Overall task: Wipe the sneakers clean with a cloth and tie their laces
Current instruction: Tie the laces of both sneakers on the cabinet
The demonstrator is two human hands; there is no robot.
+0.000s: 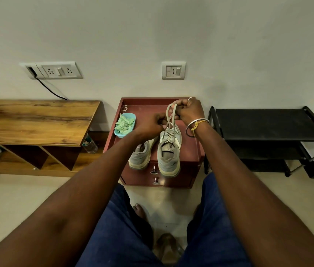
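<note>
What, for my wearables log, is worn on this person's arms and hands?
Both arms are bare, with no sleeves in view. The right wrist carries a silver bangle and a knotted yellow thread; a pale ring sits on a finger of the right hand. Nothing shows on the left hand.

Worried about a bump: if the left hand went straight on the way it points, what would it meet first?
The left hand would likely meet the raised laces first, then the right hand right beyond; depth is unclear.
</note>
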